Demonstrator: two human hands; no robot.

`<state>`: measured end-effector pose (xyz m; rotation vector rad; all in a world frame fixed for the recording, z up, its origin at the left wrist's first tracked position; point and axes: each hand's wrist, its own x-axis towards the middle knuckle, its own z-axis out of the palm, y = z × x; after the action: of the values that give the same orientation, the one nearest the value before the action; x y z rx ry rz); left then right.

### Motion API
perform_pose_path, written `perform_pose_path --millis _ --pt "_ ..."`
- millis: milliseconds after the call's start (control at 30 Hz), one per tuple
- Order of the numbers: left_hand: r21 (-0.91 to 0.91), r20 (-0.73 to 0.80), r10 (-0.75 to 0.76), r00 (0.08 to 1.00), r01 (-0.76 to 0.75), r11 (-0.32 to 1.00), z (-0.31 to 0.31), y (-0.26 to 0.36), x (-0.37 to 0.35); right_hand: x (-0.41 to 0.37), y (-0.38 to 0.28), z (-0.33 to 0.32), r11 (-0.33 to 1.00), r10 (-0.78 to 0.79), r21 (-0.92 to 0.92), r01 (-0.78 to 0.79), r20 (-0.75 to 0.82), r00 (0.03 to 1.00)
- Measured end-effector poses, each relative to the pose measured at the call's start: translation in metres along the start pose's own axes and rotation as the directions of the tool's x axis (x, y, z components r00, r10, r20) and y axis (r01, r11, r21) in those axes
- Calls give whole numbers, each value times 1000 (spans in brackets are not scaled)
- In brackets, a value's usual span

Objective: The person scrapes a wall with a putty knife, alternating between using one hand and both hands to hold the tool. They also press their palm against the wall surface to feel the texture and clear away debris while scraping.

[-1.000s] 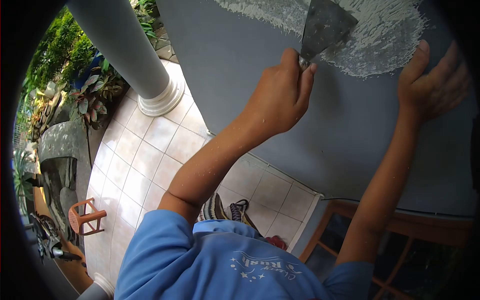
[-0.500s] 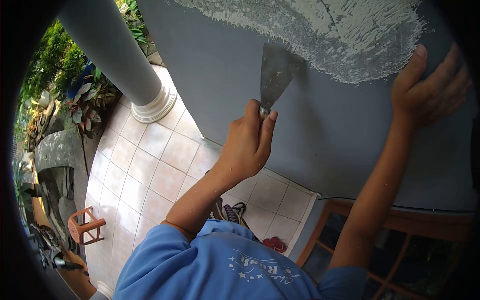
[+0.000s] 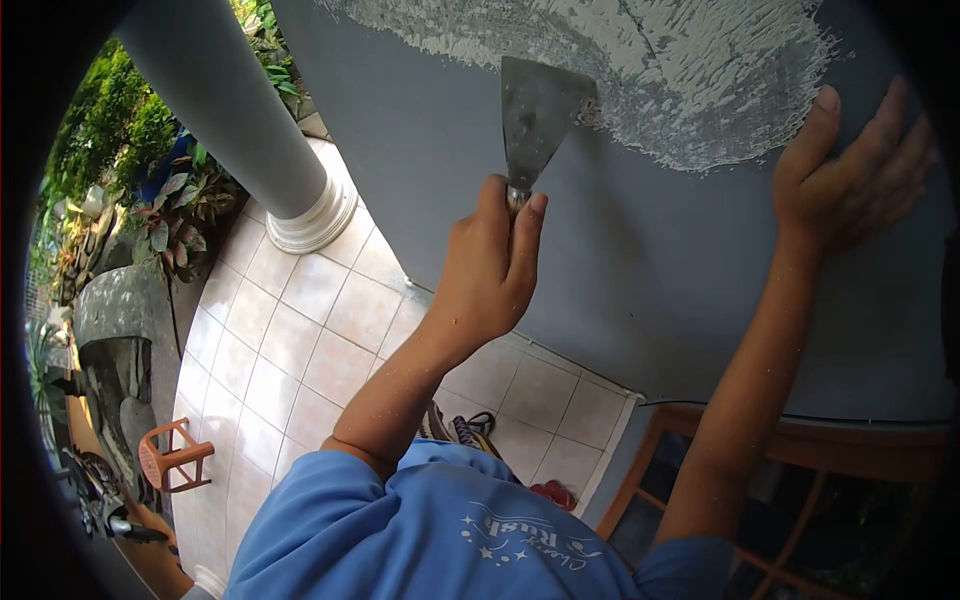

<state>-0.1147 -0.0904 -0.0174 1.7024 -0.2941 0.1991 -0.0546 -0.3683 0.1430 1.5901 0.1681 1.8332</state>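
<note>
Daylight floods in from the left, and look at that glare, white patches blazing across the pale square ceramic floor tiles (image 3: 330, 365)! The smooth grey painted wall (image 3: 420, 160) sits dimmer, a soft shadow falling to the right of the flat grey metal scraper (image 3: 540, 115). Far right, the bare right hand (image 3: 835, 190) has blurry fingers; black curved borders swallow the corners, lines bending near the rim.

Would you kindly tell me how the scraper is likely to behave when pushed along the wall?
The scraper is probably stiff, its flat blade looking metallic and unbent. It seems light, since the left grip alone holds it. It may catch on the ridged patch.
</note>
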Motion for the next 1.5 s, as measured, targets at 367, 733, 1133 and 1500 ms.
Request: perform_pose_path --millis 367,733,1133,1500 --pt "141 -1 24 1000 -24 990 9 -4 -18 14 -26 -13 965 161 217 -148 -40 986" --pt "-5 53 -102 993 102 995 6 -5 -6 13 -24 -11 965 167 213 -154 -45 985" --pt "-136 -49 70 996 -76 988 1 13 28 13 -32 -16 962 205 192 -196 -27 978" --pt "0 6 2 1000 -2 1000 1 -28 -10 11 -25 -15 963 167 211 -166 11 986"
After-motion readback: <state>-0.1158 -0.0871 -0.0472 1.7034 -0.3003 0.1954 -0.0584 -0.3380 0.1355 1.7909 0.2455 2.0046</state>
